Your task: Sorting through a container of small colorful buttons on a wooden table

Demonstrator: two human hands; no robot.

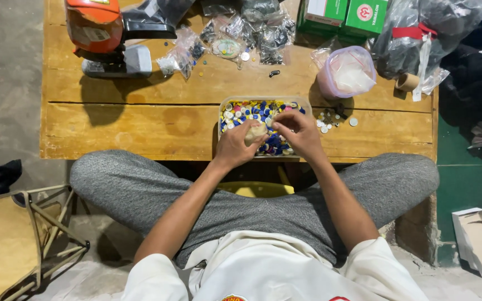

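I sit cross-legged at the low wooden table [140,128] with the clear tray of buttons [246,108] pulled to the near edge, right in front of me, so both hands reach it without stretching. My left hand [235,146] rests over the near left part of the tray, fingers curled shut around a pale, roundish piece [256,132] that I cannot make out clearly; holding it low over the tray means anything dropped falls back among the buttons. My right hand [298,131] hovers over the tray's right half, thumb and fingertips pinched together beside that piece, though whether they grip a button is too small to tell. Just right of the tray lie a few loose pale buttons [330,121], set apart from the mix. Beyond the tray stands a lidded plastic tub [346,72], and far left of it the orange machine [107,33], out of my working space.
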